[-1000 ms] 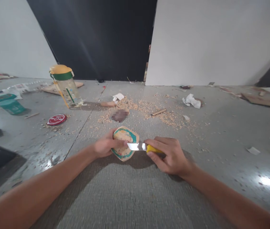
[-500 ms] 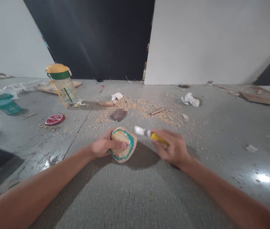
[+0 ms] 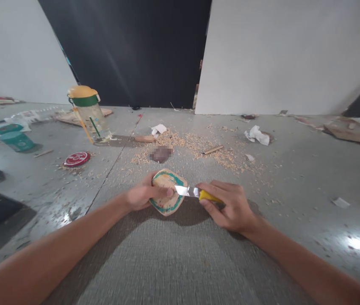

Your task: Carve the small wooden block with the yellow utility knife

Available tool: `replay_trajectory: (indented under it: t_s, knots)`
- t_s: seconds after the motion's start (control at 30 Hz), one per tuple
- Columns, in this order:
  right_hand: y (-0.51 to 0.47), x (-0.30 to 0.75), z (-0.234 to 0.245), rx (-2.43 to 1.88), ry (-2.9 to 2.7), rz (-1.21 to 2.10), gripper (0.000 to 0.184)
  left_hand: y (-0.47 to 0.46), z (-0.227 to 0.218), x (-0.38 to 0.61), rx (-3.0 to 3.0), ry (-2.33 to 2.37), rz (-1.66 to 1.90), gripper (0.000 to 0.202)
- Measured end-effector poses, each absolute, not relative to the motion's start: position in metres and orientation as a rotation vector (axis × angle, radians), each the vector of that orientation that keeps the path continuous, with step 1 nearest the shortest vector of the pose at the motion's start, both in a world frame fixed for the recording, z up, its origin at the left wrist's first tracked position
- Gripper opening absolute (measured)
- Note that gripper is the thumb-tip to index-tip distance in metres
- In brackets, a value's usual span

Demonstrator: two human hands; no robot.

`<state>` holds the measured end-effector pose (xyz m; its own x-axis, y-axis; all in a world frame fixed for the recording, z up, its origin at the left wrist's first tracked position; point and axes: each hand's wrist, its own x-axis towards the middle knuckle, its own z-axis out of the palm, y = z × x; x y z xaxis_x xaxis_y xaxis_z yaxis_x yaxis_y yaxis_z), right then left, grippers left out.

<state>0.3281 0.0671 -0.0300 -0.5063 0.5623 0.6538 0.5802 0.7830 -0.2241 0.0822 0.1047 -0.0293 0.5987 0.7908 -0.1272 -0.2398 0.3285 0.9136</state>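
Note:
My left hand (image 3: 143, 195) grips a flat piece of wood (image 3: 166, 201) with a teal painted ring, thumb lying across its face. My right hand (image 3: 227, 205) is closed round a knife with a yellow handle (image 3: 208, 196). The knife's shiny blade (image 3: 184, 191) lies against the right side of the wood, its tip near my left thumb. Both hands hover over a grey floor (image 3: 173, 254).
Wood shavings (image 3: 195, 146) are scattered ahead, with a small stick (image 3: 212, 149) and crumpled paper (image 3: 256, 134). A clear bottle with a yellow and green lid (image 3: 88, 113) stands at the left, near a red round lid (image 3: 76, 159) and a teal container (image 3: 16, 140). White boards stand behind.
Half a second ago the knife was lifted up and away past the wood's top right edge. It has come back down and the blade rests on the wood again.

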Motion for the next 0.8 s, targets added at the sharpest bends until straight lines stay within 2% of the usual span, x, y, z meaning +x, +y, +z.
replay_trajectory:
  t_s: [0.53,0.8]
  knots:
    - [0.071,0.334,-0.031,-0.85,-2.225,-0.257,0.023,0.104,-0.029,0.081,1.082,0.633,0.715,0.038]
    - [0.092,0.361,-0.04,-1.081,-1.946,-0.119,0.025,0.101,-0.024,0.079,1.107,0.578,0.687,0.033]
